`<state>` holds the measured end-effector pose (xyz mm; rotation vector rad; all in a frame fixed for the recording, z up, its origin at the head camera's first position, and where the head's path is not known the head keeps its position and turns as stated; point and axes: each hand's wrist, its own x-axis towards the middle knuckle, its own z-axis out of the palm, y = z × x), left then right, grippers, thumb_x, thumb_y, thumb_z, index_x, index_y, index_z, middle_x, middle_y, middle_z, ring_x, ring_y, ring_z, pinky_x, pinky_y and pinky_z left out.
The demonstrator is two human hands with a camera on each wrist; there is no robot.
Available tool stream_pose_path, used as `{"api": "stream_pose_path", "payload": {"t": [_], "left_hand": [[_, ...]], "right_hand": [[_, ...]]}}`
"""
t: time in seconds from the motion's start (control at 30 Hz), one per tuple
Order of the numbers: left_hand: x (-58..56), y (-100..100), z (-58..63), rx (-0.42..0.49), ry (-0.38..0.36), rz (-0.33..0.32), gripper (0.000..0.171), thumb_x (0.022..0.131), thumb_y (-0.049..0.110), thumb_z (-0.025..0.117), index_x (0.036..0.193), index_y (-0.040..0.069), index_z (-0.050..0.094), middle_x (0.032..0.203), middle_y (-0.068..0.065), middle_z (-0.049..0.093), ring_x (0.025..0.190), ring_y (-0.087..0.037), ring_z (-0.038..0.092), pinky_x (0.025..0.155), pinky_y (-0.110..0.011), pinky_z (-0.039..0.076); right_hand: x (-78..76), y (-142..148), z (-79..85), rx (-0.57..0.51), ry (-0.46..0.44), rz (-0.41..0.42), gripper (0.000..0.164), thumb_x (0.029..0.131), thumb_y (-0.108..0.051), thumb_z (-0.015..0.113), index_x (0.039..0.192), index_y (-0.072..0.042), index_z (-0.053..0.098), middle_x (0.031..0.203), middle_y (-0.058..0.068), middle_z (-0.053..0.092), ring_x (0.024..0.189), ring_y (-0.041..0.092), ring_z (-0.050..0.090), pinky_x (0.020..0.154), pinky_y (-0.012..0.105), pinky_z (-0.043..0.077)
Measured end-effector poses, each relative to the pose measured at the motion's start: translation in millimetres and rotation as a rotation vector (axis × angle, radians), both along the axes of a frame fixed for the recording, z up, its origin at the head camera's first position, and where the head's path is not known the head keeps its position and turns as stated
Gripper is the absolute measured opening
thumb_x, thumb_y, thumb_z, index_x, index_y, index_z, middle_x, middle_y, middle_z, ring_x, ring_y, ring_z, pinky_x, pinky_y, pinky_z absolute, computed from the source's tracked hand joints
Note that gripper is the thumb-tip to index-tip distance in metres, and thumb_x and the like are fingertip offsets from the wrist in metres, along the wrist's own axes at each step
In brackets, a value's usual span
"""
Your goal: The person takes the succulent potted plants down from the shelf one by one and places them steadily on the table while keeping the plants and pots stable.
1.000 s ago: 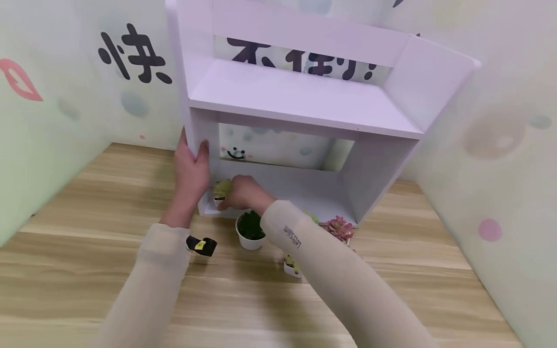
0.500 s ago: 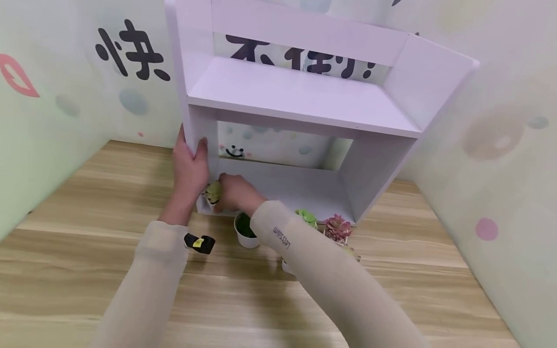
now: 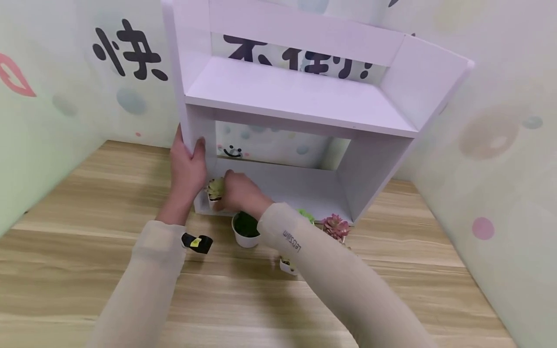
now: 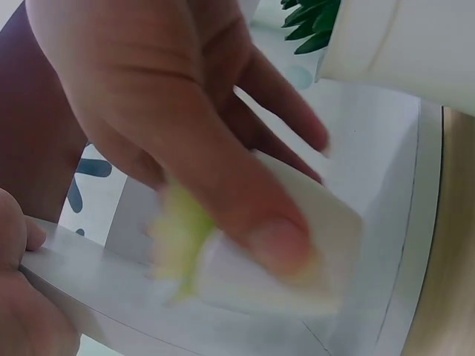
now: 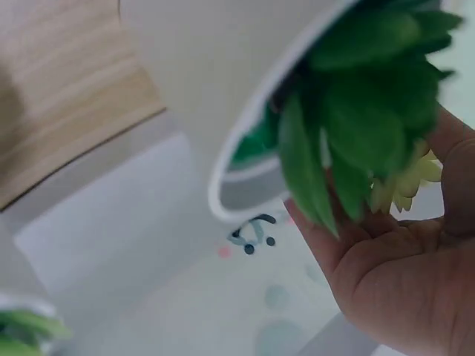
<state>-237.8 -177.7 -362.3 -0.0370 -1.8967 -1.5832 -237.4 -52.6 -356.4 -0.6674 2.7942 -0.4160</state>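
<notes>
In the head view my left hand (image 3: 188,169) grips the left side panel of the white shelf unit (image 3: 300,92), thumb on the inner face. My right hand (image 3: 242,193) pinches a small succulent (image 3: 215,187) with pale yellow-green leaves, at the left end of the bottom board. Its white pot (image 4: 334,237) is tilted on its side in the left wrist view, with the thumb across it. Close in front of the board stands a rounder white pot (image 3: 246,240) with a dark green plant (image 5: 364,104), which partly covers my right fingers in the right wrist view.
To the right, partly hidden by my right sleeve (image 3: 313,251), stand a pink succulent (image 3: 336,226), a bright green one (image 3: 306,215) and another small white pot (image 3: 288,266). A black strap (image 3: 197,242) is at my left wrist. Patterned walls (image 3: 491,145) flank the wooden table (image 3: 417,251).
My right hand has shifted the small potted succulent left towards the side panel, then slightly back right. The left hand keeps its hold on the panel.
</notes>
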Motion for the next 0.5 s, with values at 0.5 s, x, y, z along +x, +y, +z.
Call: {"api": "stream_pose_path", "payload": {"t": [0.5], "left_hand": [[-1.4, 0.5, -1.0, -0.021, -0.029, 0.024, 0.046, 0.102, 0.01, 0.048, 0.146, -0.001, 0.044, 0.14, -0.023, 0.057, 0.127, -0.034, 0.056, 0.111, -0.053, 0.046]], "right_hand": [[37.6, 41.5, 27.4, -0.236, 0.074, -0.038, 0.067, 0.08, -0.034, 0.086, 0.131, -0.002, 0.055, 0.107, 0.005, 0.066, 0.087, 0.016, 0.06, 0.072, 0.024, 0.052]]}}
